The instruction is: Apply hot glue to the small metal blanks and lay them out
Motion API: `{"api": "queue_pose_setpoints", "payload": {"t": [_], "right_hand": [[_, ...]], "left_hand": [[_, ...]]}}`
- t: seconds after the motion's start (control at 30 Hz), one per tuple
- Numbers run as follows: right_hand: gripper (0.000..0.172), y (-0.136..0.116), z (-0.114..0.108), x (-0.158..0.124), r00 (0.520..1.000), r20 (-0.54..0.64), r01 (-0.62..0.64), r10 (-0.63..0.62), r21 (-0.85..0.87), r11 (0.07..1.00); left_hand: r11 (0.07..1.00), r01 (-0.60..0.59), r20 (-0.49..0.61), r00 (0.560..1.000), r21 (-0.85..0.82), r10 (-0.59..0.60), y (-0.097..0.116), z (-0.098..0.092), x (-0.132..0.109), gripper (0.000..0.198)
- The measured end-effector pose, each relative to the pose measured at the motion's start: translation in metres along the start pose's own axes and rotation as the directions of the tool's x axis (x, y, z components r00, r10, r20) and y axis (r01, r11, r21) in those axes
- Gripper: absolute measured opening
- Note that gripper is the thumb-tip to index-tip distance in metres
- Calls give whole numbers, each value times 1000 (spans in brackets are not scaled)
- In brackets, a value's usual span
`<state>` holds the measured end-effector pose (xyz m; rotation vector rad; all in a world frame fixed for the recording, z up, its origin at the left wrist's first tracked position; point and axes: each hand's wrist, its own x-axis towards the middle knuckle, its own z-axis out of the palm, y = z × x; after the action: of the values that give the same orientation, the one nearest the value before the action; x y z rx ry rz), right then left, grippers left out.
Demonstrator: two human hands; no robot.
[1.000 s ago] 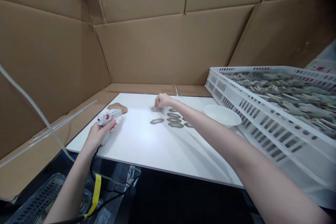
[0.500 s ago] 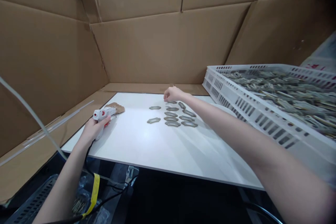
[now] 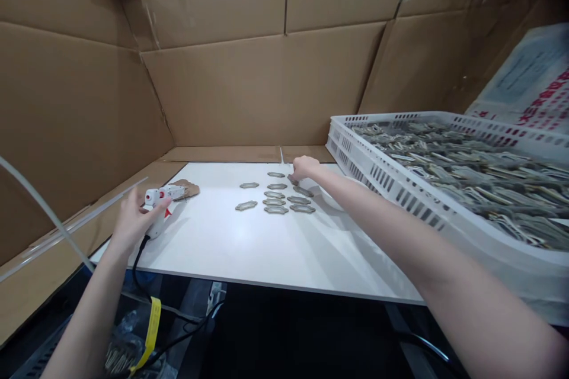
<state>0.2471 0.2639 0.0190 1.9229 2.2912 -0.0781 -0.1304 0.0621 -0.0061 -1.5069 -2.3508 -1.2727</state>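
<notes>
My left hand [image 3: 133, 218] is open, its fingers spread beside the white hot glue gun [image 3: 171, 192]. The gun's tip rests over a torn brown cardboard scrap [image 3: 190, 189]. On the white board [image 3: 213, 237] lie several small grey frame-shaped pieces [image 3: 275, 210], long with pointed ends, set out in uneven columns. My right hand [image 3: 304, 167] reaches to the far end of the right column. Its fingers are pinched on one frame-shaped piece [image 3: 291, 180], which they partly hide.
A white plastic crate [image 3: 382, 157] filled with many similar pieces stands on the right. A white round dish [image 3: 331, 198] sits partly under my right forearm. Cardboard walls [image 3: 222, 95] enclose the board. The gun's black cord [image 3: 137, 263] with a yellow tag hangs off the front edge.
My left hand has let go of the glue gun and opened. From the far piece of the middle column, my right hand has moved right to another piece. The view has shifted slightly.
</notes>
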Motion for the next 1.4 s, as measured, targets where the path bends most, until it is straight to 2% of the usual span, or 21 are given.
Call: {"api": "queue_pose_setpoints", "payload": {"t": [0.03, 0.07, 0.13, 0.2, 0.33, 0.43, 0.53, 0.6, 0.9, 1.07, 1.2, 1.4], "right_hand": [[41, -3, 3, 1, 1000, 5, -9, 9, -1, 1000], [42, -5, 5, 2, 1000, 8, -14, 14, 0, 1000], [42, -9, 9, 3, 1000, 4, -20, 20, 4, 1000], [42, -12, 12, 5, 1000, -5, -29, 29, 12, 1000], [45, -11, 12, 4, 999, -29, -27, 28, 13, 1000], [41, -2, 2, -2, 1000, -4, 8, -8, 8, 1000], [29, 10, -9, -12, 992, 96, 85, -87, 22, 996], [25, 15, -14, -21, 984, 128, 118, -120, 23, 993], [20, 18, -6, -48, 979, 117, 165, -165, 5, 986], [21, 15, -5, -51, 976, 135, 167, -168, 22, 986], [22, 11, -6, -53, 968, 169, 189, -185, -8, 982], [27, 12, -4, -46, 962, 191, 191, -193, 34, 981]], "left_hand": [[1000, 14, -77, 997, -12, -15, 5, -1, -4, 97], [999, -11, -200, 980, -39, 3, 11, -2, -9, 97], [968, -234, -432, 885, -88, 175, 25, 2, -23, 80], [907, -416, -493, 805, -69, 331, 41, 11, -42, 68], [819, -562, -385, 786, -118, 484, 65, 37, -75, 54], [788, -595, -321, 786, -157, 529, 70, 46, -85, 36], [820, -535, -207, 842, -202, 499, 68, 45, -84, 19], [842, -490, -101, 872, -227, 480, 65, 44, -82, 18], [888, -296, 196, 904, -352, 380, 58, 46, -74, 27], [895, -252, 258, 897, -368, 359, 56, 48, -69, 31], [900, -231, 272, 899, -369, 342, 58, 46, -70, 31], [899, -227, 293, 891, -374, 347, 58, 46, -70, 31]]}}
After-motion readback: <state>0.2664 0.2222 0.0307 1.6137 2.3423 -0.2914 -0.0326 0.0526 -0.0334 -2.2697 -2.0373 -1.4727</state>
